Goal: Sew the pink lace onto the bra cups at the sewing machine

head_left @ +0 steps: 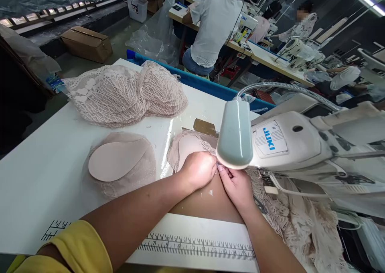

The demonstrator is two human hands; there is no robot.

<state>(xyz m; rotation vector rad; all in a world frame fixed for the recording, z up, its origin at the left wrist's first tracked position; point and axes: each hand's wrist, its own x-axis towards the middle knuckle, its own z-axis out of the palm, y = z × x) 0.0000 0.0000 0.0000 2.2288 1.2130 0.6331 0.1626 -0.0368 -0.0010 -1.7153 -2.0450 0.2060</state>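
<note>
My left hand (201, 169) is closed in a pinch at the edge of a beige lace bra cup (189, 144), close to the sewing machine's needle area. Beside it, my right hand (237, 185) pinches the same edge, thumb and fingers together. The sewing machine (288, 138) stands to the right, and its lamp (235, 134) hangs just above my hands, hiding the needle. A smooth foam cup pad (117, 160) lies on sheer beige fabric (110, 191) left of my hands. Farther back sits a stack of lace cups (120, 94).
Sewn lace pieces (303, 229) hang down at the right below the machine. A printed ruler (198, 247) runs along the white table's (39, 176) front edge. A cardboard box (87, 43) stands on the floor. Co-workers, one in a white shirt (215, 24), sit at machines beyond.
</note>
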